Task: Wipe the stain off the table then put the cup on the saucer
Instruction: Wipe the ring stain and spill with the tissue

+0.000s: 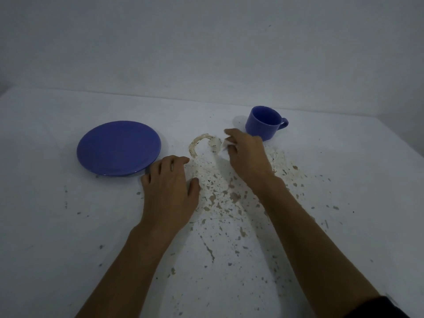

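Note:
A curved brownish stain (202, 143) marks the white table (57, 226) between a blue saucer (118, 148) on the left and a blue cup (263, 122) at the back right. The cup stands upright with its handle to the right. My right hand (246, 154) is closed on a small white tissue (223, 146), pressed on the table at the stain's right end, just in front of the cup. My left hand (169, 189) lies flat on the table, fingers spread, beside the saucer's near right edge, holding nothing.
The table's white coating is chipped, with several brown flecks (220, 200) scattered across the middle and toward me. A pale wall (206, 42) rises directly behind the table's far edge.

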`<state>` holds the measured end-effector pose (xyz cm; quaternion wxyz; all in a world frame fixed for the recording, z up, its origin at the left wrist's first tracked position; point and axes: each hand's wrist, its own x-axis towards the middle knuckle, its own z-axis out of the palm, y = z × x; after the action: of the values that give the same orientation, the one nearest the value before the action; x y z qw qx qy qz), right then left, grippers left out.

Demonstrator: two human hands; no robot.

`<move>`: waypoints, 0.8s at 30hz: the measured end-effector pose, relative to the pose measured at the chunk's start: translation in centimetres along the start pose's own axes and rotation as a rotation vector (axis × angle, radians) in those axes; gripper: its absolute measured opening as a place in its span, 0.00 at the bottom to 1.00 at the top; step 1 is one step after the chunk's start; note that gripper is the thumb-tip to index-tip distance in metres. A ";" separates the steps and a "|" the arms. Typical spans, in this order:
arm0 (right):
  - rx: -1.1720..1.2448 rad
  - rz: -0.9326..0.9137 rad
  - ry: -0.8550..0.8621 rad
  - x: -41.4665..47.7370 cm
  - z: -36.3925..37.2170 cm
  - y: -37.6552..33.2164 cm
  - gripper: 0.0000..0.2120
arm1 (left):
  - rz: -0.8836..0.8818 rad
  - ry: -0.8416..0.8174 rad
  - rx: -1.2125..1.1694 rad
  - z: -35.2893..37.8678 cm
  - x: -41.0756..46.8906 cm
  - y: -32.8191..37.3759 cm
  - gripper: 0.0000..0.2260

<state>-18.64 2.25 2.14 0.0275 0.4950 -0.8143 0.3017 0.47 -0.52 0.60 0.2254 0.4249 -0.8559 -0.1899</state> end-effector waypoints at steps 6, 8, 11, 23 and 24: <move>-0.084 -0.031 -0.113 -0.6 1.8 -1.4 0.21 | 0.000 0.003 0.008 -0.1 0.0 0.0 0.19; -0.037 -0.112 -0.145 -0.9 1.6 -1.3 0.19 | -0.002 0.003 0.014 0.0 0.0 0.0 0.19; -0.061 -0.112 -0.141 -0.9 0.6 -0.6 0.18 | -0.007 -0.002 0.005 -0.1 0.0 0.0 0.19; -0.111 -0.180 -0.203 -3.6 0.9 -1.7 0.19 | 0.003 -0.001 -0.009 0.0 0.0 -0.1 0.19; -0.130 -0.190 -0.213 -3.7 0.4 -1.2 0.19 | 0.005 0.003 -0.006 -0.1 0.0 -0.1 0.19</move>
<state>-15.63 4.59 1.12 0.0013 0.5961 -0.7801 0.1899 0.57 -0.53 0.60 0.2284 0.4224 -0.8561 -0.1914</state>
